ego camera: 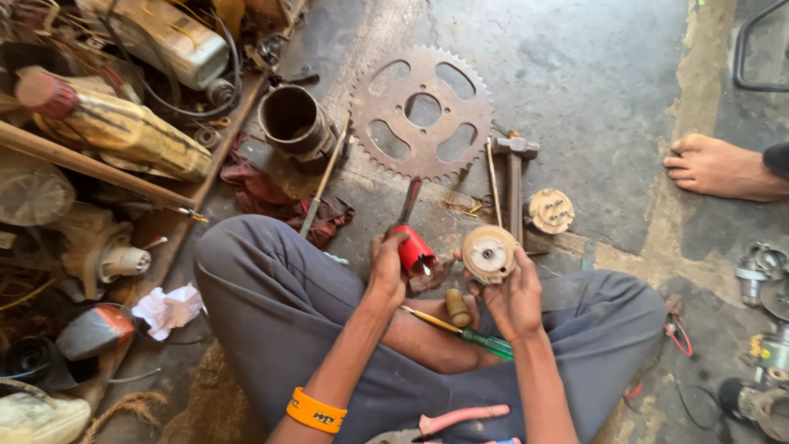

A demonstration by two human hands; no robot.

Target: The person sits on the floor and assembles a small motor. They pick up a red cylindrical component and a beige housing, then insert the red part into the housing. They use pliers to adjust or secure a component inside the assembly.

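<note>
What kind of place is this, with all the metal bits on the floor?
Probably a small repair workshop. A rusty toothed metal sprocket and a steel hammer lie on the concrete floor, with worn machine parts heaped at the side.

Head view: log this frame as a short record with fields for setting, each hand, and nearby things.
setting: person sitting cross-legged on a concrete floor
left hand: grips a red cylindrical part
right hand: holds up a round disc-shaped part
on lap: green-handled screwdriver, small wooden handle
ahead on floor: rusty sprocket, hammer, metal cylinder, second round part
left edge: cluttered parts and wires
right edge: another person's bare foot
</note>
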